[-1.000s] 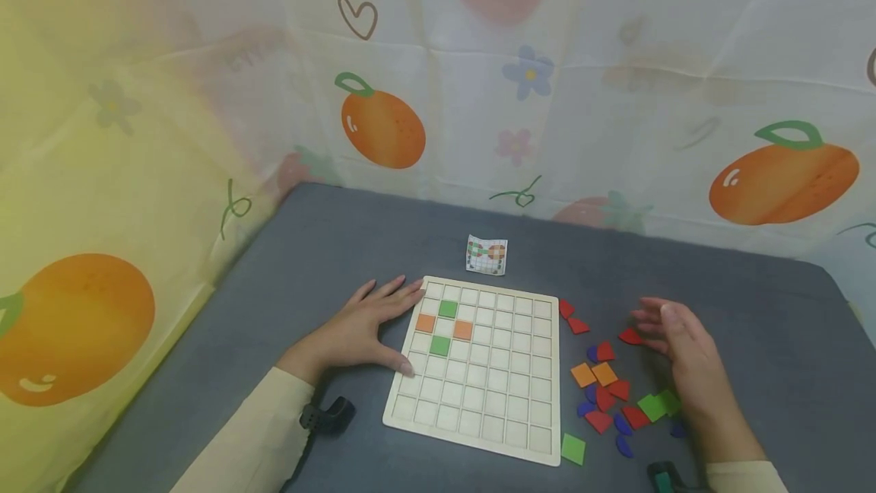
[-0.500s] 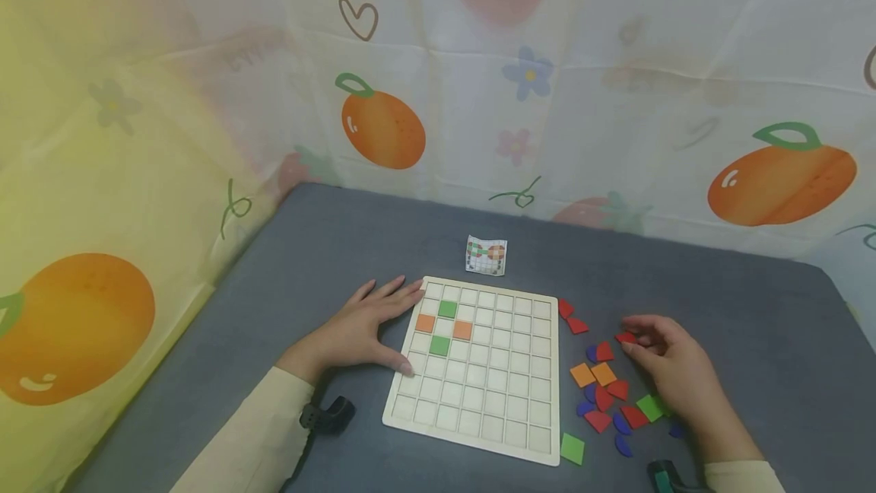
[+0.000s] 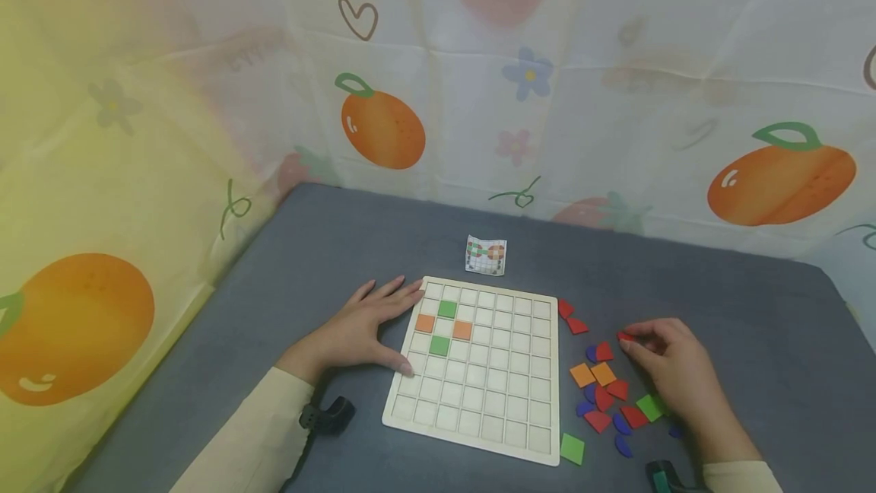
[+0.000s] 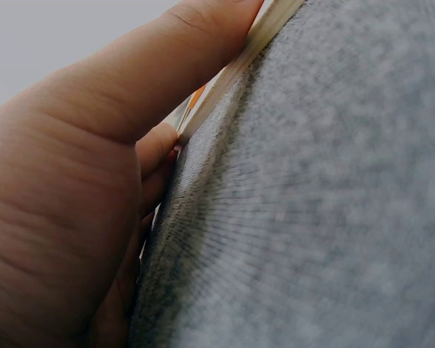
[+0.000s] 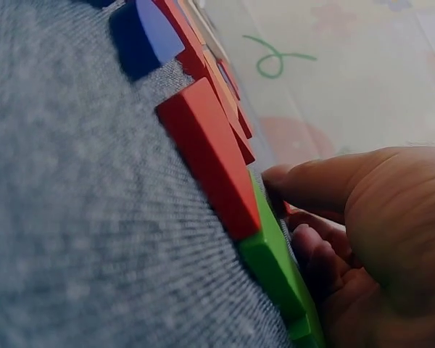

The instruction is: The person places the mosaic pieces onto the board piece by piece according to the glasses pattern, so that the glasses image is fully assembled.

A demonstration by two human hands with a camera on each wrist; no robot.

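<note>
My left hand [image 3: 356,332] rests at the left edge of a pale gridded board [image 3: 475,443], fingers spread, with the thumb over the edge. Two green squares [image 3: 440,345] and two orange squares [image 3: 462,330] lie in cells near the board's upper left. Right of the board, my right hand [image 3: 684,371] pinches a red tile [image 3: 623,335] between thumb and fingers, low over the cloth. Most of that tile is hidden by the fingertips. In the right wrist view, a bigger-looking red tile [image 5: 212,159] and a green tile [image 5: 275,272] lie beside the hand.
Loose tiles lie between board and right hand: several red ones [image 3: 598,422], blue rounded ones [image 3: 623,446], two orange squares [image 3: 582,375], and green squares [image 3: 572,449]. A small printed pattern card [image 3: 487,256] lies behind the board. A fruit-printed cloth [image 3: 438,112] hangs behind the table.
My right hand has come down and turned inward, its thumb and fingers closing on the red tile at the far side of the pile. The left hand and board have stayed put.
</note>
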